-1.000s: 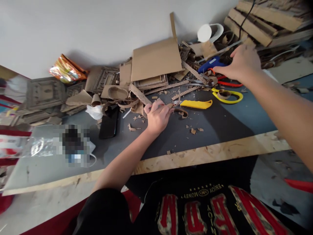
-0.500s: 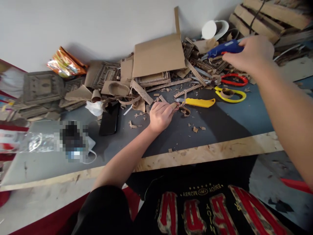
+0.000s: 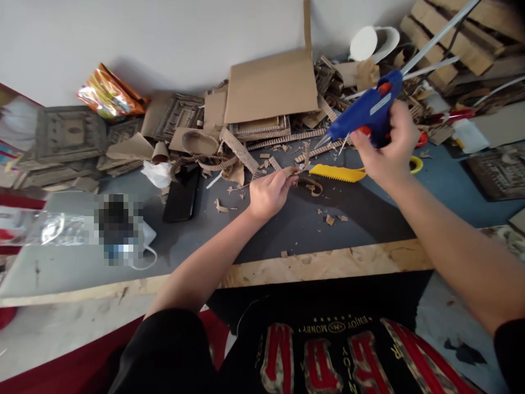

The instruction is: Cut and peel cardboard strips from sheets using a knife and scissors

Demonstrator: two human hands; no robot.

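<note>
Over the middle of the table, my left hand is closed on a curled strip of cardboard, whose thin end sticks up past the fingertips. My right hand grips a blue hot glue gun by its handle. The gun's nozzle points down and left, above and apart from the strip, and a clear glue stick runs out of its back. A yellow-handled utility knife lies just right of my left hand. Below the glue gun, the yellow scissors handle is partly hidden by my right hand.
A large cardboard sheet and heaped corrugated scraps line the wall. Left of my left hand lie a black phone and a crumpled tissue. An orange foil bag rests on layered cardboard pieces. A white roll stands at the back.
My right hand has brought the glue gun left and toward me, tilting its nozzle downward. The left hand stays nearly in place, still gripping the cardboard strip.
</note>
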